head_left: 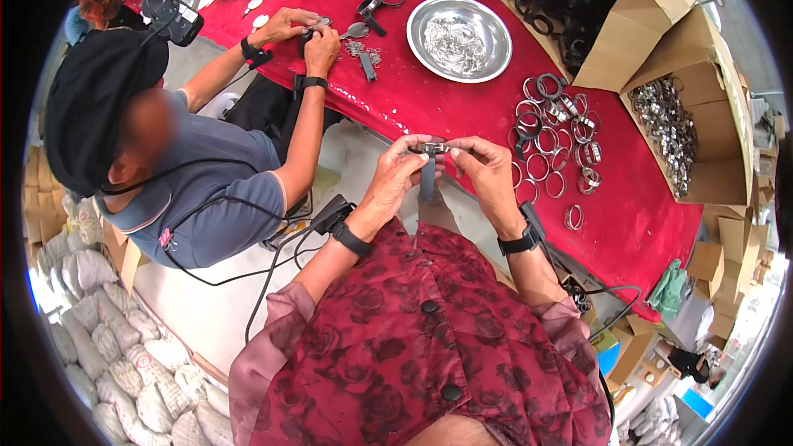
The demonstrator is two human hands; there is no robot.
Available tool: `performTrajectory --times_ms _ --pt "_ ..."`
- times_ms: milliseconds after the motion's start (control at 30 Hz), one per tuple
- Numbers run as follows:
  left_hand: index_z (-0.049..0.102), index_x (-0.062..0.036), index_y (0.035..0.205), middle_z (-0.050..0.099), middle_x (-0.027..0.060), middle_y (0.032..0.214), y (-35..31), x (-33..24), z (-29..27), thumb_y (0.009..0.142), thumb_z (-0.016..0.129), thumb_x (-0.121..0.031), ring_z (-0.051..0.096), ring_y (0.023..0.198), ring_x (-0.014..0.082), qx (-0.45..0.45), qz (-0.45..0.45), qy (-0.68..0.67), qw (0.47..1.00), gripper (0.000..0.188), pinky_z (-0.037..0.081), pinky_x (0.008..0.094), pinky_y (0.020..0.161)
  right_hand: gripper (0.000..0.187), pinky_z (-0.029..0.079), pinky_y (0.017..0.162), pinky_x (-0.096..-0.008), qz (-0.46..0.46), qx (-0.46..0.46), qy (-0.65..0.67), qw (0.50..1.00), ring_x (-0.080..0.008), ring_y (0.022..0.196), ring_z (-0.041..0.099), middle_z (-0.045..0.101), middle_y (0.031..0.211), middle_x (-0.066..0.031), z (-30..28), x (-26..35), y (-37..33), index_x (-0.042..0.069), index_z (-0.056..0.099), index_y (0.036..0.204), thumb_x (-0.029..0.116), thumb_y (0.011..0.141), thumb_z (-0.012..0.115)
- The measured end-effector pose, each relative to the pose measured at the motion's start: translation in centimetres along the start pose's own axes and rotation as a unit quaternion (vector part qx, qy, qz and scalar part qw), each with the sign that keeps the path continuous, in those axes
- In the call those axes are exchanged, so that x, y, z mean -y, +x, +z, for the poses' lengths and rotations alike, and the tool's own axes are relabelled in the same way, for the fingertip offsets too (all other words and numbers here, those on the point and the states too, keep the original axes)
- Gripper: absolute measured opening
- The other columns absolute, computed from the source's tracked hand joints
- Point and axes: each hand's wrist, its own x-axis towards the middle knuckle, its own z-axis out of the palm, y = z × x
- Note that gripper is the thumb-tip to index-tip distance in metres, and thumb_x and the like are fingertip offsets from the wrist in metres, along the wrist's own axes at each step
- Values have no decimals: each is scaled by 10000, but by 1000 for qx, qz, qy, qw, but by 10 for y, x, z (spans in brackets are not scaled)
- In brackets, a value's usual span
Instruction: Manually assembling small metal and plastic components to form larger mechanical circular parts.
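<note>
A watch-like piece (429, 149), with a metal part and a dark strap (428, 180) hanging toward 6 o'clock, is held up by the near edge of a red-covered table (632, 198). All directions are taken from this piece. It is gripped on its 9 o'clock side by the left hand (395, 177), fingers closed in, and pinched at its 3 o'clock end by the right hand (489, 173), thumb and fingers narrowed. A cluster of ring-shaped bands (558, 137) is spread at 3 o'clock, and a single band (570, 219) is set apart at 4. A metal bowl (496, 29), partly filled with small silvery pieces (454, 45), is seen near 12. Between 10 and 11, a small dark item is handled by a co-worker's hands (320, 51). Farther off, black bands (570, 0) are heaped between 1 and 2 in a cardboard box (625, 54).
</note>
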Motion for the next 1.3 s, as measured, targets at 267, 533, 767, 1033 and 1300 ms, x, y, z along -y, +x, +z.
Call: performTrajectory --times_ms 267,533,767,1033,1300 --pt "533 -28 1400 705 112 1192 -11 4 7 1015 633 -112 709 1033 183 6 3 56 998 406 572 364 963 74 506 570 -214 79 -97 148 981 -116 737 719 763 877 -79 17 -16 -26 -13 729 1013 29 954 717" --pt "538 -57 1406 713 69 1146 -17 13 9 1018 631 -109 653 1006 97 5 41 112 993 402 531 278 900 56 512 536 -232 129 -133 184 965 -152 717 749 767 887 -97 20 -16 -29 -3 729 996 29 950 723" --pt "537 -63 1405 715 76 1173 -20 10 11 1023 636 -126 649 1019 88 16 43 126 991 400 508 244 889 69 503 551 -216 110 -87 123 982 -113 709 717 752 856 -59 15 -21 -32 3 731 1016 38 958 718" --pt "538 -63 1406 710 95 1207 -18 11 11 1022 628 -123 655 1059 114 19 32 116 993 399 525 278 919 105 484 570 -197 2 -85 7 996 -43 687 642 707 795 1 20 -31 -41 22 726 1076 64 986 694" --pt "532 -44 1409 706 91 1155 -19 12 12 1020 619 -115 656 1060 122 24 5 82 996 405 532 300 934 114 518 599 -223 -48 -61 -83 994 -66 698 667 713 857 -21 12 -29 -44 8 750 1062 24 960 702"
